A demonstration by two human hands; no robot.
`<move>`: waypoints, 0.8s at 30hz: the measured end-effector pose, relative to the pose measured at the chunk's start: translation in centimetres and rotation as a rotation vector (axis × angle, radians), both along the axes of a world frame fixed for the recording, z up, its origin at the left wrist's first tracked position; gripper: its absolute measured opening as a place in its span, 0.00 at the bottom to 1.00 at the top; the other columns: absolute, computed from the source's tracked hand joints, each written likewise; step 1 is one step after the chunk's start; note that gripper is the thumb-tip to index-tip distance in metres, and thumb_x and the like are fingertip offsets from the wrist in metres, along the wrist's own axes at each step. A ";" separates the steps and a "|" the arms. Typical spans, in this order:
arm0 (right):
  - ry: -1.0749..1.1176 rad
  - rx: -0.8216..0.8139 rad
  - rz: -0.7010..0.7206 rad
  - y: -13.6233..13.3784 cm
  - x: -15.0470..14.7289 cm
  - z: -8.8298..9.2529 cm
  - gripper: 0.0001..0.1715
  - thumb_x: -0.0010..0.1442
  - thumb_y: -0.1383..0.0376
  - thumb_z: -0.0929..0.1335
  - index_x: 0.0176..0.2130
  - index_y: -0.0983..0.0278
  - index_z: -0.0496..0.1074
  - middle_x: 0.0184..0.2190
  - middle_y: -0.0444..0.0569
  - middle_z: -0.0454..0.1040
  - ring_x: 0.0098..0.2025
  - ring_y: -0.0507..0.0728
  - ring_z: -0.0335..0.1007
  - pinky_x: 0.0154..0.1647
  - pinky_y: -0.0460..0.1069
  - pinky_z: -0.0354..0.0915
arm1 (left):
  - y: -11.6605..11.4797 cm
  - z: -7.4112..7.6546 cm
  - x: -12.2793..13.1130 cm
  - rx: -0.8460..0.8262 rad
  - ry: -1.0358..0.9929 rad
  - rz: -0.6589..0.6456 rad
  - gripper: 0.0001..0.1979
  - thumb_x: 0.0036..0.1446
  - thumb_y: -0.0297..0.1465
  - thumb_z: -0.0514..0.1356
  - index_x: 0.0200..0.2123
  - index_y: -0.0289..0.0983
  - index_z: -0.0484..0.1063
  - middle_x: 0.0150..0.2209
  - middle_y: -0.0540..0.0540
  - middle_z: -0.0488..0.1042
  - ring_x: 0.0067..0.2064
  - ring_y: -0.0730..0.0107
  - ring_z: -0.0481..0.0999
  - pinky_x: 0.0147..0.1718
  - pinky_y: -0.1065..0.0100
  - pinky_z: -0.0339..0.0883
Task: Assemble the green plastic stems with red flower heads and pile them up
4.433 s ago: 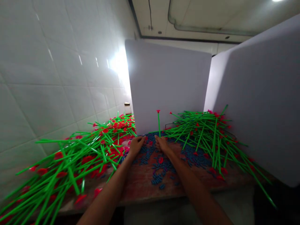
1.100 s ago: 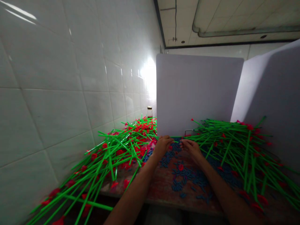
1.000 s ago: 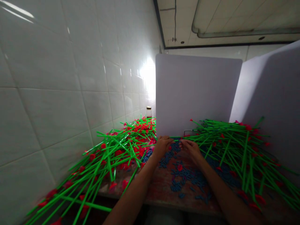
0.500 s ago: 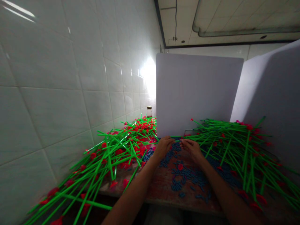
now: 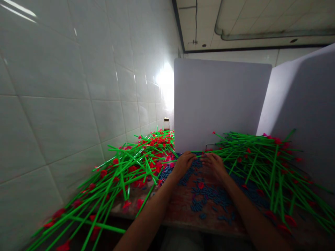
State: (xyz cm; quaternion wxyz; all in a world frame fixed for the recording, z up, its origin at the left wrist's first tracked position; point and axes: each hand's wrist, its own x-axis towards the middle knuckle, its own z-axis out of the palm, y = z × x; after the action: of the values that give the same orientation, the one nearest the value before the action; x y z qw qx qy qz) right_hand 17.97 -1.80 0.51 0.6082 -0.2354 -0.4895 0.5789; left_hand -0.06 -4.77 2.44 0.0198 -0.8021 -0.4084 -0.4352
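Head view, left hand (image 5: 184, 165) and right hand (image 5: 215, 165) just apart, low over small blue pieces (image 5: 209, 195), any grip unclear

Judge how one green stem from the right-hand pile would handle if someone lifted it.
The green stem is probably stiff and light: the stems look straight even where they overhang the worktop. Thin and apparently round, it may roll easily. Lifting it could well shift neighbouring stems, since they lie crisscrossed.

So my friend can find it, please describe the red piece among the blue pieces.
On the wooden table, between two heaps of green sticks, lie small blue pieces. Below the left hand and right hand, one red piece sits among them, apart from the heaps' red tips.
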 end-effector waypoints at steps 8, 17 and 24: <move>-0.197 0.056 -0.052 0.1 0.0 0.1 0.20 0.43 0.54 0.74 0.32 0.66 0.75 0.22 0.43 0.72 0.21 0.49 0.65 0.23 0.44 0.59 | -0.3 0.3 -0.1 -0.006 -0.005 -0.008 0.14 0.62 0.36 0.51 0.39 0.37 0.74 0.38 0.45 0.73 0.42 0.70 0.70 0.43 0.70 0.63; -0.149 0.072 -0.013 -0.1 0.1 -0.1 0.18 0.43 0.54 0.75 0.28 0.66 0.74 0.24 0.44 0.74 0.23 0.48 0.66 0.25 0.43 0.61 | 0.0 -0.1 0.0 0.002 -0.019 -0.062 0.12 0.61 0.33 0.53 0.40 0.37 0.74 0.37 0.45 0.73 0.41 0.69 0.70 0.42 0.69 0.62; -0.074 0.050 -0.023 0.1 -0.1 -0.2 0.18 0.42 0.55 0.76 0.28 0.65 0.74 0.22 0.44 0.72 0.22 0.48 0.65 0.23 0.42 0.60 | 0.0 -0.1 0.0 -0.003 -0.008 -0.070 0.12 0.61 0.34 0.53 0.40 0.36 0.74 0.37 0.45 0.72 0.41 0.70 0.69 0.42 0.69 0.62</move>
State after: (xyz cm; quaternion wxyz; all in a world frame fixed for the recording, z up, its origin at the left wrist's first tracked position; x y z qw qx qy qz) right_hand 17.90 -1.66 0.29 0.6020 -0.2470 -0.5234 0.5502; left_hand -0.05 -4.74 2.35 0.0018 -0.8142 -0.3807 -0.4384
